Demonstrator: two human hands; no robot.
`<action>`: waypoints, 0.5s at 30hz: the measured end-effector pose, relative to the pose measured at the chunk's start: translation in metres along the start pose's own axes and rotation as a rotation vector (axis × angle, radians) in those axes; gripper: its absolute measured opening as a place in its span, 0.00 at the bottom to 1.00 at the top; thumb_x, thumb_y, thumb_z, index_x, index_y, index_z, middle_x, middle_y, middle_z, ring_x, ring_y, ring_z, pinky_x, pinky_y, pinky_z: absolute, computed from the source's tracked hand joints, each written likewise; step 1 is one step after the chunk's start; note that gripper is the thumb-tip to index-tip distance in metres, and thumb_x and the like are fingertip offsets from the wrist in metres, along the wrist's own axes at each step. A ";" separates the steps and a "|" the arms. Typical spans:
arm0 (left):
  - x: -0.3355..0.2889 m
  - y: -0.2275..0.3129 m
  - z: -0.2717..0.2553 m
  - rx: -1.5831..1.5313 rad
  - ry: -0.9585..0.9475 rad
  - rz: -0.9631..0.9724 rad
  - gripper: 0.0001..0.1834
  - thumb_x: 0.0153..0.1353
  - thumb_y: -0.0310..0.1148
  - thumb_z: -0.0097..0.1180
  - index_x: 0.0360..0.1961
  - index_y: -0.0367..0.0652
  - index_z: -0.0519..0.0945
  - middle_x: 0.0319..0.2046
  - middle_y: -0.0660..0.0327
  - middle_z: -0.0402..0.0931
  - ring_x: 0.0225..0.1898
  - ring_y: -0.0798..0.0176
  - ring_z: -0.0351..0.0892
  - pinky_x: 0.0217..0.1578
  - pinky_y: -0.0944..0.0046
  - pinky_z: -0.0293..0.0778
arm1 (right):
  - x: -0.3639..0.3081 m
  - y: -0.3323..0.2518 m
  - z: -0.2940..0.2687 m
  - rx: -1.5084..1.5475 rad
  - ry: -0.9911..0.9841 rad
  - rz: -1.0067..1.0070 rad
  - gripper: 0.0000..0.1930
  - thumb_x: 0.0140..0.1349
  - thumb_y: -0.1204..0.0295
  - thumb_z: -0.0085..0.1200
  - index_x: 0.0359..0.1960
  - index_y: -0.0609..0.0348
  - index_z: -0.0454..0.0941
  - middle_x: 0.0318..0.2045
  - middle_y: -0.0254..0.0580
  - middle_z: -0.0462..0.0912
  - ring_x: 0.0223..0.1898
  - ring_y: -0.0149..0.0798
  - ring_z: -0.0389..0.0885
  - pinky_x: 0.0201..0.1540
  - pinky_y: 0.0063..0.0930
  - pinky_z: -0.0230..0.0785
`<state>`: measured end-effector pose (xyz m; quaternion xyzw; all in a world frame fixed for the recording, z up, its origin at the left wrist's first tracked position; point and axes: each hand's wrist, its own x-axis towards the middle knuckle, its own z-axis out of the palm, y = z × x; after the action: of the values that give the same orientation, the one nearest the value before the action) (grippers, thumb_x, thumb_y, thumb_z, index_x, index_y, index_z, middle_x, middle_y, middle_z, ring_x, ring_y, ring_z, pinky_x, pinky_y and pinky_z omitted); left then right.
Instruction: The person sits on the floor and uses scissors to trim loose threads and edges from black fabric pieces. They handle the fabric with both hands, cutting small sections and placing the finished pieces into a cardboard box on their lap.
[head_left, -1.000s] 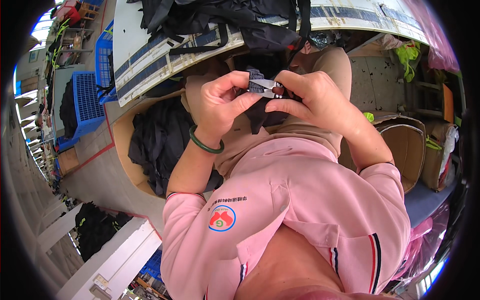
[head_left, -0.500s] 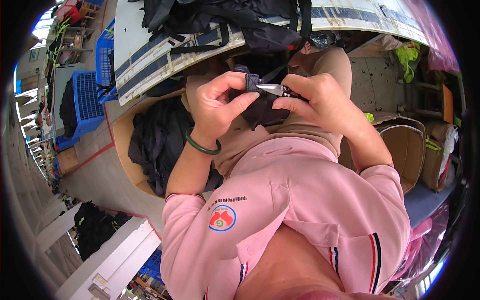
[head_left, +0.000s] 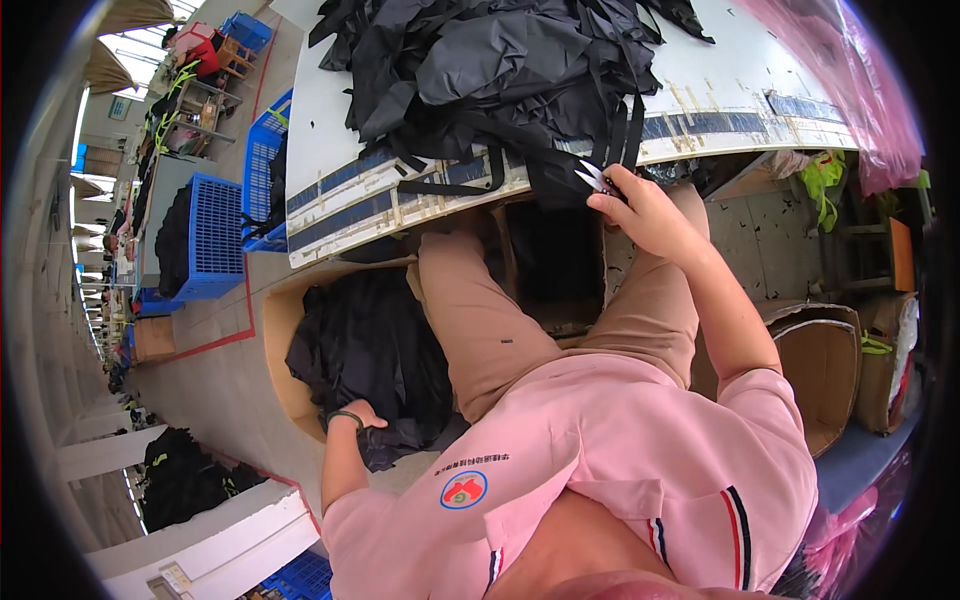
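Observation:
My right hand (head_left: 645, 212) grips a pair of small thread snips (head_left: 592, 177), their two pointed metal blades spread apart. It is at the near edge of the white table, beside a black fabric piece (head_left: 558, 178) that hangs over that edge. Low on the left, my left hand (head_left: 362, 412) rests at the black fabric pieces (head_left: 365, 345) in a cardboard box (head_left: 283, 375). Its thumb stands out from the other fingers, which are partly hidden, and I see nothing gripped in it. A dark green bangle (head_left: 345, 416) circles the left wrist.
A large heap of black fabric and straps (head_left: 500, 65) covers much of the white table (head_left: 320, 110). Blue plastic crates (head_left: 215, 240) stand at left. An open carton (head_left: 815, 390) is at right, and pink plastic sheeting (head_left: 865, 110) hangs at far right.
My left hand has left the black strap piece held before me and moved down-left to the box. My right hand has moved toward the table edge with the snips, whose blades have spread.

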<state>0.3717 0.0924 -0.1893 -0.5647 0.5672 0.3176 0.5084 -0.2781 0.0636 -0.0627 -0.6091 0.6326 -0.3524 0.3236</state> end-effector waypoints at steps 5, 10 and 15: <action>0.000 0.004 -0.003 -0.026 0.212 -0.136 0.37 0.47 0.58 0.62 0.44 0.31 0.79 0.46 0.45 0.76 0.51 0.46 0.75 0.50 0.55 0.70 | 0.038 -0.001 0.023 -0.028 0.113 -0.125 0.16 0.55 0.65 0.61 0.37 0.63 0.71 0.24 0.50 0.78 0.25 0.48 0.77 0.31 0.36 0.67; -0.074 0.122 -0.150 -0.161 1.083 0.354 0.17 0.53 0.44 0.60 0.29 0.38 0.79 0.28 0.50 0.78 0.32 0.46 0.78 0.33 0.52 0.74 | 0.120 -0.013 0.038 -0.307 0.376 -0.280 0.21 0.56 0.64 0.58 0.50 0.48 0.67 0.28 0.47 0.81 0.31 0.54 0.80 0.32 0.41 0.71; -0.103 0.246 -0.216 -0.637 0.918 0.968 0.15 0.56 0.34 0.60 0.39 0.34 0.78 0.32 0.56 0.80 0.30 0.67 0.78 0.34 0.69 0.73 | 0.194 -0.022 0.042 -0.577 0.384 -0.283 0.14 0.55 0.65 0.56 0.43 0.49 0.73 0.26 0.43 0.82 0.30 0.49 0.81 0.32 0.41 0.71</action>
<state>0.0717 -0.0370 -0.0846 -0.4474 0.7888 0.3877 -0.1655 -0.2405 -0.1321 -0.0631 -0.6795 0.6644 -0.3088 -0.0379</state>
